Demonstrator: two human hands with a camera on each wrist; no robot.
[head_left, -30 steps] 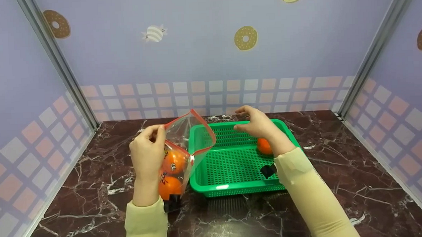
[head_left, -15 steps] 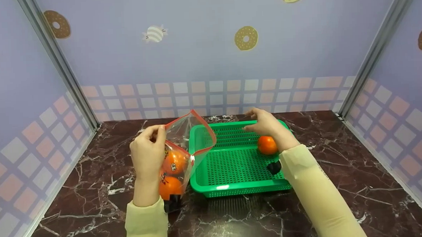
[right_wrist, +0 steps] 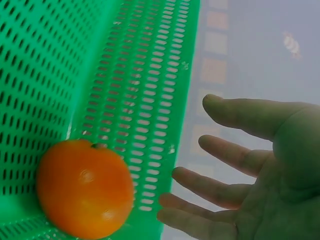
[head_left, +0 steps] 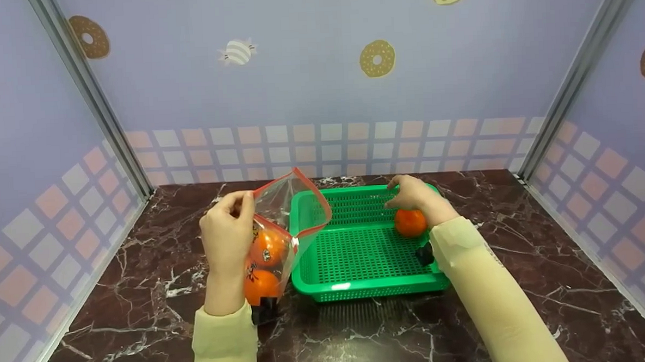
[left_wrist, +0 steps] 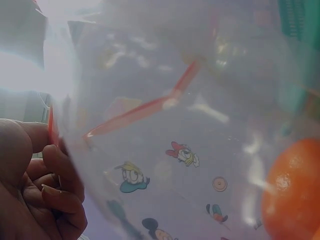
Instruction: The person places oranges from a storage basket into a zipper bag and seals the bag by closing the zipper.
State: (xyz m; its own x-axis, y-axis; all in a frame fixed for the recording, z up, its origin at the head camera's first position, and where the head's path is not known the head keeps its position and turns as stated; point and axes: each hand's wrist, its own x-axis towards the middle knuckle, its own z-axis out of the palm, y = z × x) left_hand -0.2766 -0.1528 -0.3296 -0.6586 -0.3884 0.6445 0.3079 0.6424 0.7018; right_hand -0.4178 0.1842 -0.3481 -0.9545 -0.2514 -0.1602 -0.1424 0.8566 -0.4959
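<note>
Left hand: the left hand [head_left: 226, 234] is sitting left of centre in the head view, pinching the near edge of the clear zip bag [head_left: 279, 226] between thumb and curled fingers [left_wrist: 60, 175] — holding the bag upright on the marble table [head_left: 142, 297].
Zip bag: it is standing just beside the left wall of the green basket [head_left: 316, 290], its red-edged mouth [head_left: 312, 195] gaping open and leaning toward the basket. In the left wrist view cartoon prints are showing on the plastic.
Oranges in bag: two oranges are lying stacked inside — the upper orange [head_left: 267, 247] above the lower orange [head_left: 260, 286], both pressing against the plastic. One is filling the lower right corner of the left wrist view [left_wrist: 295, 192].
Right hand: the right hand [head_left: 418, 196] is hovering right of centre in the head view, over the far right part of the basket. Its fingers [right_wrist: 235, 155] are spreading open and relaxed, gripping nothing; the palm is arching just above the loose orange [head_left: 410, 223]. Whether skin is touching fruit, I cannot tell.
Loose orange: it is resting on the basket floor by the far right corner, near the slotted wall, at the lower left of the right wrist view [right_wrist: 85, 187].
Sleeves: pale yellow sleeves [head_left: 491, 299] are covering both forearms, running off the bottom of the frame.
</note>
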